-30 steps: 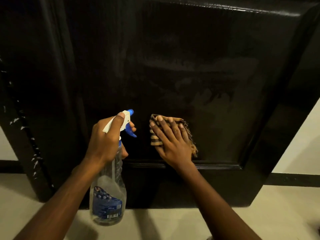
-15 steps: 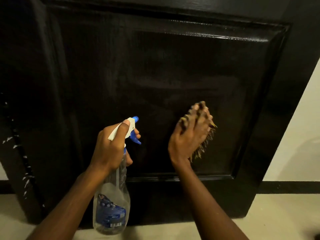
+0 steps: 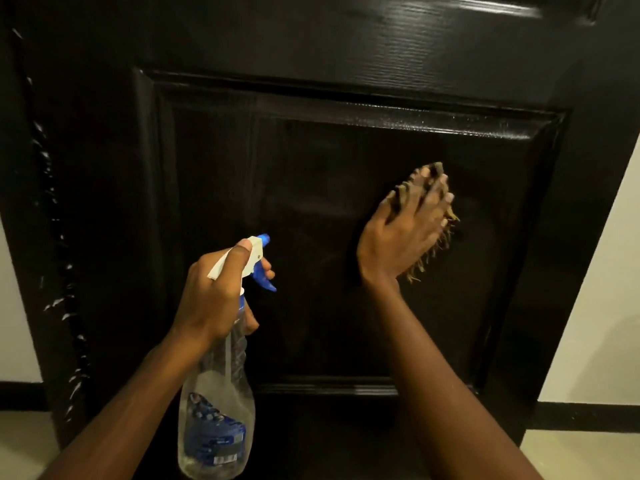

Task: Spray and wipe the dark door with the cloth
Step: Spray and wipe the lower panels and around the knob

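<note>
Inspector: State the work surface

Operator: The dark door (image 3: 311, 46) fills most of the view. Its finish is glossy with a wood-grain texture. A recessed panel (image 3: 311, 237), framed by raised moulding, occupies the lower part. Fine droplets sit on the upper moulding towards the right, and white flecks mark the door's left edge

Inspector: State the surroundings

Operator: A pale wall (image 3: 602, 289) borders the door on the right. A black skirting board (image 3: 588, 415) runs along its base, above a light-coloured floor (image 3: 581, 455)

Inspector: Locate the spray bottle

Operator: The spray bottle (image 3: 216, 410) is clear, with a blue label and a white-and-blue trigger head. It hangs roughly upright in front of the panel's lower left area, nozzle directed at the door

Inspector: State the left hand

Operator: The left hand (image 3: 211, 299) grasps the bottle at the neck. The thumb lies along the top of the head, and the fingers (image 3: 266, 270) wrap round the front beside the blue trigger

Inspector: State the right hand and the cloth

Operator: The right hand (image 3: 398, 240) is at the right part of the panel, well apart from the bottle. Its fingers (image 3: 434, 199) are spread and bent over the cloth (image 3: 417, 270), grasping it. The cloth is tan and bunched between hand and door. Frayed threads project below the hand, and folds show between the fingers
</note>
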